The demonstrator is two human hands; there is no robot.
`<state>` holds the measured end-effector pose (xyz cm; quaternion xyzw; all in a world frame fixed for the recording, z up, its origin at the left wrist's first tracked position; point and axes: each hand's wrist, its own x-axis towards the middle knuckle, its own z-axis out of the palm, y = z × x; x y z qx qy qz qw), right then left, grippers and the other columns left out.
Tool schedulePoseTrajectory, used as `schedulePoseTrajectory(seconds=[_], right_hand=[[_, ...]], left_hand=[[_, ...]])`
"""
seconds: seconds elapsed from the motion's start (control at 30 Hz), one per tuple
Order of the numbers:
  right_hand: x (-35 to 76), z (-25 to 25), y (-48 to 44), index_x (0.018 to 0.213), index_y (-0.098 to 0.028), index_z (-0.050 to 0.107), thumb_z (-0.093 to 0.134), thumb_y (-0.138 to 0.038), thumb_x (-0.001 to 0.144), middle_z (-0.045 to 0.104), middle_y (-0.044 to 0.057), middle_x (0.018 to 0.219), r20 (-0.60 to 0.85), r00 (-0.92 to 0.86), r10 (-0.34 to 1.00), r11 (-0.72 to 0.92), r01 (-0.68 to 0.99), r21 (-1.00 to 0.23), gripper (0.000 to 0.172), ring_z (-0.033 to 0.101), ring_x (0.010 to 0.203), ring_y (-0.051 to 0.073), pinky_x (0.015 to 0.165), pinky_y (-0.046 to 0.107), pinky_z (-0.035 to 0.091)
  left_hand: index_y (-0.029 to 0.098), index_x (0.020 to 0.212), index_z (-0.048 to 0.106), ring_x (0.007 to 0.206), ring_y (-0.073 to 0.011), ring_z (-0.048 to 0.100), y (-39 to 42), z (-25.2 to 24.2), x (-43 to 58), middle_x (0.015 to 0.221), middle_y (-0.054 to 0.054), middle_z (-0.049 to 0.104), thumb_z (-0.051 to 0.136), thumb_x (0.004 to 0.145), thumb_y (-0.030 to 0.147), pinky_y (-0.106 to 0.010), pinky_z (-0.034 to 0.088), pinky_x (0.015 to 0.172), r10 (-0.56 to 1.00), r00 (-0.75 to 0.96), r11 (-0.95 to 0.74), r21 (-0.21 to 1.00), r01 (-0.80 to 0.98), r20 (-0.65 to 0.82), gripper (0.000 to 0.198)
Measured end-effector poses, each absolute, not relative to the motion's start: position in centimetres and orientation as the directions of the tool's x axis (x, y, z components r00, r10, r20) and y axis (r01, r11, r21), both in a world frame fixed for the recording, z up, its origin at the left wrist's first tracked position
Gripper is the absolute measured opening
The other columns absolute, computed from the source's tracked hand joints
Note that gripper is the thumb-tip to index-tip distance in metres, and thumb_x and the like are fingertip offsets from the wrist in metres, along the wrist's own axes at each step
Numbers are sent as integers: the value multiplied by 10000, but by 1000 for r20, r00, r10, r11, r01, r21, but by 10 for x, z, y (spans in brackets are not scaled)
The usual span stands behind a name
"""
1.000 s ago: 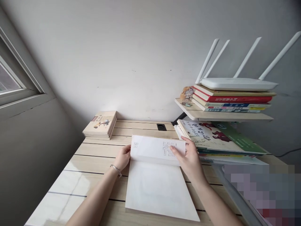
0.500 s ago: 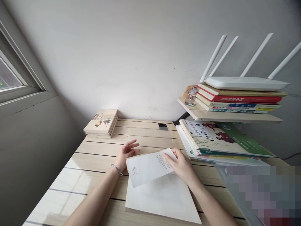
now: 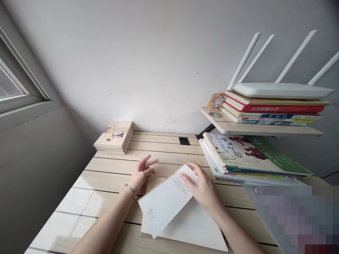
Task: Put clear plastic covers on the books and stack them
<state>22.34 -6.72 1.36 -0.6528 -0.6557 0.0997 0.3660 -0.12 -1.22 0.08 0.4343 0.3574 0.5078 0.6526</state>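
Observation:
My right hand (image 3: pixel 202 187) grips a thin book (image 3: pixel 164 201) near its upper right corner, thumb on the pale printed face and the other fingers behind. The book tilts, its lower corner pointing toward me. Under it lies a larger plain white sheet or booklet (image 3: pixel 197 231), partly covered, on the wood-slat table (image 3: pixel 111 208). To the left, my left hand (image 3: pixel 141 173), with a silver bangle at the wrist, holds nothing. Its fingers are spread, just beyond the book's upper left edge.
A small stack of books (image 3: pixel 113 137) stands at the far left. On the right, large books (image 3: pixel 246 155) lie below a raised shelf (image 3: pixel 265 131) bearing more books, a figurine (image 3: pixel 217 101) and a white router (image 3: pixel 283 90). A black cable grommet (image 3: pixel 184 141) sits near the wall.
The book in my right hand has turned, its left end swinging down toward me. My left hand stays open in nearly the same place. The view has shifted slightly.

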Motion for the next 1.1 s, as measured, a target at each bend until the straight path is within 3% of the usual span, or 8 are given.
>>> schedulePoseTrajectory(seconds=[0.1, 0.23, 0.4, 0.53, 0.63, 0.7, 0.93, 1.1], right_hand=[[221, 15, -69, 1063, -223, 552, 459, -410, 853, 574, 80, 972, 503, 52, 863, 251, 820, -514, 296, 588, 890, 220, 763, 361, 487], [218, 21, -75, 923, -237, 657, 477, -249, 850, 535, 106, 1083, 657, -54, 752, 321, 900, -294, 195, 553, 944, 252, 839, 452, 456], [205, 37, -91, 1022, -218, 651, 396, -59, 847, 637, 77, 1039, 638, -496, 589, 699, 709, -93, 347, 551, 1017, 199, 887, 370, 462], [195, 44, -100, 1218, -251, 543, 462, -303, 871, 529, 86, 1285, 461, -715, 526, 809, 587, -12, 360, 436, 1208, 277, 983, 519, 362], [193, 42, -102, 1353, -274, 376, 455, -570, 817, 335, 95, 1438, 320, -811, 490, 854, 520, 9, 617, 263, 1311, 347, 991, 633, 263], [192, 38, -103, 1384, -278, 313, 475, -613, 782, 267, 91, 1469, 289, -832, 473, 870, 494, 0, 707, 187, 1337, 353, 1003, 656, 202], [191, 33, -102, 1378, -282, 319, 581, -583, 724, 308, 102, 1451, 316, -840, 440, 890, 455, -29, 766, 162, 1350, 323, 1028, 634, 167], [193, 35, -100, 1360, -304, 353, 546, -576, 757, 311, 93, 1450, 362, -805, 470, 851, 522, 55, 689, 206, 1332, 348, 992, 641, 238]], left_hand=[[169, 1233, 491, 637, -78, 572, -13, 3, -1, 1137, -132, 634, 717, 674, 207, -221, 442, 644, 966, 259, 109, 934, -340, -18, 605], [168, 1273, 467, 602, -79, 560, -12, 5, -1, 1049, -124, 676, 720, 686, 285, -229, 456, 649, 967, 256, 89, 947, -309, -7, 650], [192, 1311, 429, 612, -99, 573, -18, 12, 0, 1028, -114, 686, 677, 733, 357, -248, 461, 667, 975, 219, 29, 971, -236, 24, 649], [186, 1178, 534, 702, -137, 625, -21, 15, 1, 1067, -114, 671, 675, 734, 354, -292, 466, 740, 971, 231, -5, 966, -260, 68, 495], [163, 943, 591, 894, -210, 644, -22, 16, 1, 1077, -114, 665, 705, 707, 313, -353, 449, 850, 967, 233, -24, 947, -319, 103, 303], [161, 875, 580, 933, -233, 641, -22, 18, 1, 1087, -114, 660, 719, 694, 285, -374, 438, 879, 963, 250, -10, 941, -339, 100, 260], [242, 1231, 491, 825, -230, 672, -23, 23, -3, 1177, -137, 610, 753, 663, 262, -372, 465, 813, 942, 326, 45, 938, -344, 74, 626], [241, 1306, 427, 802, -207, 671, -24, 21, -1, 1156, -140, 622, 730, 692, 294, -342, 468, 787, 951, 304, 49, 938, -343, 61, 686]])
